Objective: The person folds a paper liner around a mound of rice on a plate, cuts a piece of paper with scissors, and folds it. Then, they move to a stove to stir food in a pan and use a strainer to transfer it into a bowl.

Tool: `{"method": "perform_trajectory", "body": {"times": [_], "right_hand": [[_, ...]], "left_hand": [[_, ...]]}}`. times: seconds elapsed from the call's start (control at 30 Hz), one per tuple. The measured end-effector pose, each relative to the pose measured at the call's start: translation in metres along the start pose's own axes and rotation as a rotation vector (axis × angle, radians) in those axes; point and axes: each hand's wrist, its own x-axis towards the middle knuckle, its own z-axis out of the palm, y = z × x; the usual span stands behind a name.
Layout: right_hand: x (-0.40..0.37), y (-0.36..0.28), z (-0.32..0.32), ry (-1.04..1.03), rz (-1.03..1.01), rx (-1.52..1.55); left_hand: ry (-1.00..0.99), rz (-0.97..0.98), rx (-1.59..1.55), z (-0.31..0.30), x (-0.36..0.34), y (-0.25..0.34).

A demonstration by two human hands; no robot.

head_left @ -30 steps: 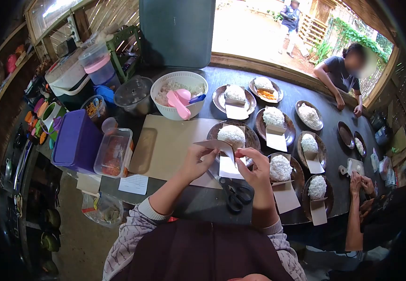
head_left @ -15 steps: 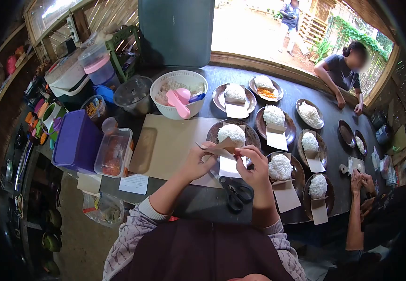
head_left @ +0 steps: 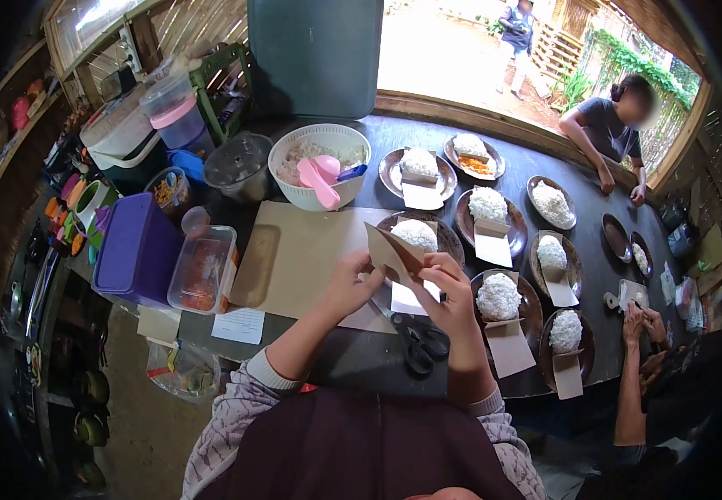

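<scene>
A folded piece of brown paper (head_left: 392, 254) is held up between my two hands over the table. My left hand (head_left: 352, 282) pinches its left side, and my right hand (head_left: 446, 292) grips its right edge. Just behind the paper, a brown plate (head_left: 454, 242) bears a mound of white rice (head_left: 415, 235), partly hidden. Black-handled scissors (head_left: 419, 343) lie below my right hand, their blades on a large sheet of brown paper (head_left: 319, 242). To the right, another plate (head_left: 530, 310) holds a rice mound (head_left: 498, 297) with a folded paper piece (head_left: 509, 348) against it.
Several more plates of rice (head_left: 486, 204) stand across the dark table. A white basket of rice (head_left: 319, 167) holds a pink spoon (head_left: 321, 177). At left are a purple container (head_left: 137, 246) and a clear tub (head_left: 202, 271). A co-worker's hands (head_left: 640, 321) work at right; another person (head_left: 611, 125) leans in at the window.
The paper in my hands has been tilted upright, its folded flap now standing higher and wider. My hands have shifted only slightly.
</scene>
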Motion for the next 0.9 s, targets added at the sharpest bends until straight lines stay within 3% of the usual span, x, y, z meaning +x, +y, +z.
{"method": "perform_trajectory", "body": {"times": [0.33,0.47,0.63,0.8,0.9], "right_hand": [[-0.005,0.009,0.004,0.06,0.196,0.228],[-0.007,0.014,0.007,0.088,0.17,0.146],[-0.005,0.005,0.0,0.185,0.327,0.496],[-0.007,0.011,-0.011,0.178,0.342,0.418],[-0.007,0.015,-0.012,0.175,0.302,0.356]], "left_hand": [[0.004,0.006,0.113,-0.002,0.001,0.004],[-0.003,0.048,0.209,-0.002,0.001,0.006],[0.044,0.079,0.205,-0.003,0.003,0.004],[0.07,0.073,0.222,-0.013,0.008,-0.002],[0.075,-0.065,0.251,-0.023,0.011,0.001]]}}
